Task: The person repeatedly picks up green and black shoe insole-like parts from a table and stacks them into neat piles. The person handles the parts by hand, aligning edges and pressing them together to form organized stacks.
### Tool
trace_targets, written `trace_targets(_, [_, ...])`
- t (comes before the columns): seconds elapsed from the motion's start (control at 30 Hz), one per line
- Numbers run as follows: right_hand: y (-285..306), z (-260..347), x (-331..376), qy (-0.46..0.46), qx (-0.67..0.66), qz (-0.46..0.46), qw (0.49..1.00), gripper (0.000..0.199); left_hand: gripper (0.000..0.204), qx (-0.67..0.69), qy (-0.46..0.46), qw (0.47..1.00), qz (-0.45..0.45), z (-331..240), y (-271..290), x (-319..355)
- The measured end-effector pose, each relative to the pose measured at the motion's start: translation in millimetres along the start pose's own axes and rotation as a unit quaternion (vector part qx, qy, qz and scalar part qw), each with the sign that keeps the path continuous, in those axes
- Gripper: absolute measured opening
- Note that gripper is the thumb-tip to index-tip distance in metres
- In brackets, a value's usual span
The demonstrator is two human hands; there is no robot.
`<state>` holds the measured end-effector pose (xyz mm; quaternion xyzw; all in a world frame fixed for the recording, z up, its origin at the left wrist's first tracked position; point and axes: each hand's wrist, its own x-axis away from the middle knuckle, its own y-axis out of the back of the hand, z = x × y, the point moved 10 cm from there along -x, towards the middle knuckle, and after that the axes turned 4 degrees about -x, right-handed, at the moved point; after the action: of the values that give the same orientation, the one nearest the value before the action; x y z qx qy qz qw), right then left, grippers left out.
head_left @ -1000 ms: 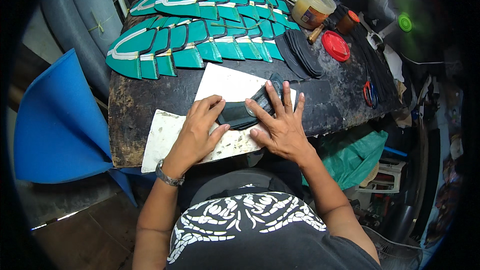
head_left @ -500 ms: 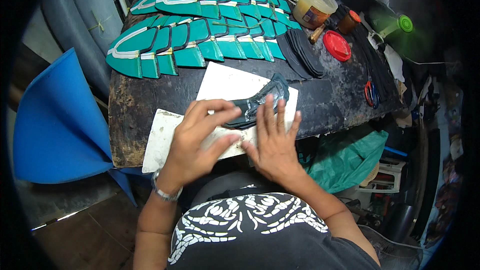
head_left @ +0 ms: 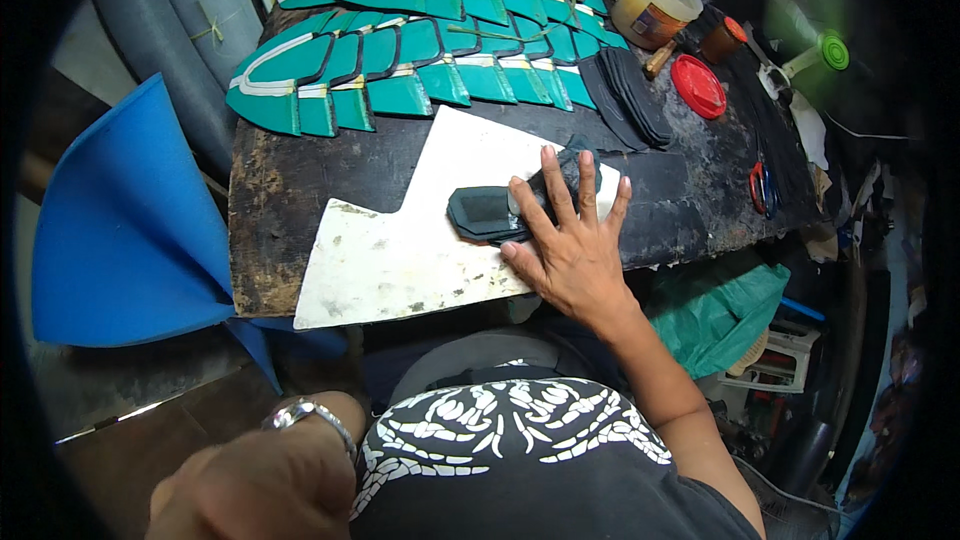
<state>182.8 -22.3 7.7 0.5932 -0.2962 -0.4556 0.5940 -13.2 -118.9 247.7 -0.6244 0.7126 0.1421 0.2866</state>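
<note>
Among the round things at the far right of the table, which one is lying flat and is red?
The red lid. It lies flat on the dark table, right of the stack of black pieces; the yellowish tub and small orange-capped jar stand upright.

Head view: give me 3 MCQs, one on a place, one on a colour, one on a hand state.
1. Where does the dark shoe piece lie?
A. on the white board
B. on the blue sheet
C. in the jar

2. What colour is the round lid?
A. green
B. red
C. white

3. How is the right hand?
A. fisted around scissors
B. off the bench
C. flat, fingers spread, pressing the dark shoe piece

Answers:
1 A, the white board shows all around the piece.
2 B, it is plainly red against the dark workbench.
3 C, fingers fan out over the piece.
</note>
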Motion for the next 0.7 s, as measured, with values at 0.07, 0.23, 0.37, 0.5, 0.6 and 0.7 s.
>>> trace_targets(0.07, [-3.0, 9.4, -0.4, 0.006, -0.009, 0.002, 1.0, 0.064, 0.008, -0.021, 0.005, 0.999, -0.033, 25.3, 9.6, 0.0])
trace_targets(0.23, [-4.1, 24.5, -8.7, 0.03, -0.037, 0.007, 0.999, 0.06, 0.014, -0.085, 0.088, 0.989, -0.077, 145.2, 49.0, -5.5])
trace_targets(0.37, [-4.8, 32.5, -16.3, 0.051, -0.048, 0.01, 0.997, 0.055, 0.019, -0.148, 0.264, 0.951, -0.066, 238.5, 66.0, 14.3])
trace_targets(0.5, [-5.7, 35.4, -21.9, 0.067, -0.048, 0.007, 0.997, 0.05, 0.023, -0.168, 0.307, 0.936, -0.033, 272.9, 63.6, 33.8])
trace_targets(0.6, [-6.4, 35.1, -23.5, 0.078, -0.061, 0.014, 0.995, 0.047, 0.027, -0.229, 0.288, 0.93, -0.003, 276.9, 61.4, 36.3])
trace_targets(0.7, [-5.1, 33.9, -22.0, 0.088, -0.093, 0.021, 0.992, 0.044, 0.026, -0.325, 0.218, 0.917, 0.074, 270.5, 49.6, 27.4])
